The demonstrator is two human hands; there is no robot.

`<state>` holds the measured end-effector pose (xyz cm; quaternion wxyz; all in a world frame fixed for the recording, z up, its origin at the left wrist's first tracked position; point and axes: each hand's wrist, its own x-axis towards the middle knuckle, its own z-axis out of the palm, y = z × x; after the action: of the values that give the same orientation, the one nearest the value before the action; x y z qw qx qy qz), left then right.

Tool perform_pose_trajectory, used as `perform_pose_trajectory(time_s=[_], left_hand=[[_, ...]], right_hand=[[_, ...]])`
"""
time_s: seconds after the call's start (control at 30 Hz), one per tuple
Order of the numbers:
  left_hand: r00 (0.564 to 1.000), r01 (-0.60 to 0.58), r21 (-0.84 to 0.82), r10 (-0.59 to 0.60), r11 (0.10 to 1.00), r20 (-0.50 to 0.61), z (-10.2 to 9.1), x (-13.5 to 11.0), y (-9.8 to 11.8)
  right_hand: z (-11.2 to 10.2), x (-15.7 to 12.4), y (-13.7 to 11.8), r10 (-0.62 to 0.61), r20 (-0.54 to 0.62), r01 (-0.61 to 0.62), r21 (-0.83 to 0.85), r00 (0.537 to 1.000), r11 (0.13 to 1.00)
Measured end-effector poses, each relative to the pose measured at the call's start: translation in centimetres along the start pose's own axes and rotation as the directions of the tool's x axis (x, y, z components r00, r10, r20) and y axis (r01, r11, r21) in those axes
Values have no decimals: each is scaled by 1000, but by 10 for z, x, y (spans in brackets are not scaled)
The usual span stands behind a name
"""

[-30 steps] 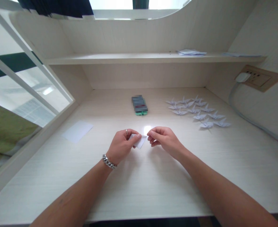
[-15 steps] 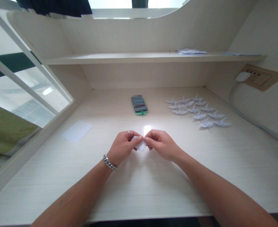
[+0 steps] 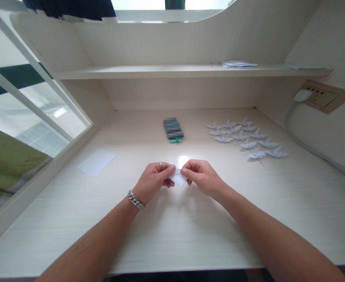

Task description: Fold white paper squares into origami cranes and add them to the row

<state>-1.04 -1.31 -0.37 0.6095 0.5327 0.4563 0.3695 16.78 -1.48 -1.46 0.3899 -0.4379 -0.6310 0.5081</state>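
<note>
A small folded piece of white paper (image 3: 178, 179) is pinched between my left hand (image 3: 154, 181) and my right hand (image 3: 201, 178), just above the pale wood desk (image 3: 172, 235). Its folded shape is partly hidden by my fingers. The fingertips of both hands press on its upper edge. A chain bracelet (image 3: 135, 199) circles my left wrist, and a ring (image 3: 160, 165) sits on one left finger.
Several white origami cranes (image 3: 245, 138) stand at the right of the desk. A pixelated phone-like object (image 3: 173, 130) lies at the back, and a white paper sheet (image 3: 96, 162) lies at the left. A window (image 3: 31, 109) runs along the left. Above is a shelf (image 3: 175, 71) holding papers (image 3: 237, 64). A wall socket (image 3: 322, 96) has a cable.
The paper now shows further right and lower, with a pointed tip below my right fingers. My hands have moved slightly apart and shifted their grip on it.
</note>
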Motion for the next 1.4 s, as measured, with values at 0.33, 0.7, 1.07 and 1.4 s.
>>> perform_pose_trajectory(time_s=[0.33,0.7,1.07,1.4], left_hand=[[992,-114,174,123,978,-40,1,1,0],[964,-240,271,263,932,-50,1,-3,0],[951,-264,281,298,923,-84,0,-1,-3],[943,-254,428,321,867,-92,-1,-4,-1]], right_hand=[[3,-1,3,-12,-7,12,-26,1000,1000],[6,-7,-11,-100,-47,90,-180,994,979],[4,-6,-11,-121,-74,103,-211,990,972],[4,-5,-8,-117,-79,99,-202,990,974]])
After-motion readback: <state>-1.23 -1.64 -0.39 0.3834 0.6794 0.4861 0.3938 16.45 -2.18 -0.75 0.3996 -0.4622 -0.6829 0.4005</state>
